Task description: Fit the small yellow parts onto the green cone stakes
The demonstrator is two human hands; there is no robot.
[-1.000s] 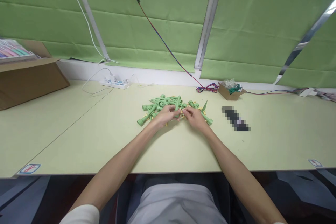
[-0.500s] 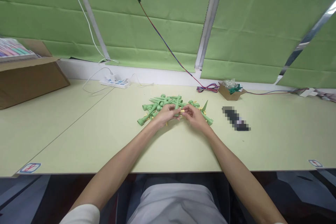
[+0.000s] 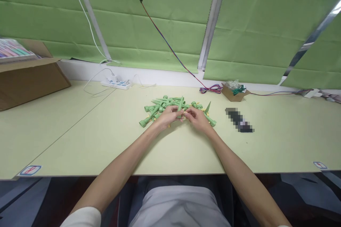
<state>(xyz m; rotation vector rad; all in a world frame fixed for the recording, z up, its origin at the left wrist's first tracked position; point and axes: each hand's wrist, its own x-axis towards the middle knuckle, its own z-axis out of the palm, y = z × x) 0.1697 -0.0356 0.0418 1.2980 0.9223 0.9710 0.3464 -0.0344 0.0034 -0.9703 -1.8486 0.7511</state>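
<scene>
My left hand (image 3: 171, 115) is closed round a green plastic watering spike (image 3: 180, 103), its pointed end standing up and away from me. Close against it, my right hand (image 3: 196, 117) pinches a small yellow plastic piece (image 3: 185, 112) at the side of the spike. Fingers mostly cover the yellow piece, so how far it sits in the spike cannot be seen. Behind and around both hands lies a loose pile of similar green spikes (image 3: 153, 112), with small yellow pieces among them. One more spike (image 3: 211, 120) lies just right of my right hand.
A dark pixelated object (image 3: 239, 120) lies to the right. Farther back are a small cardboard box (image 3: 234, 95) with plastic bags and a coil of wire (image 3: 211, 89). A power strip (image 3: 117, 83) and a large carton (image 3: 32, 81) stand at the left.
My right fingers have closed in slightly toward the spike, and less of the yellow piece shows. The pile has not moved.
</scene>
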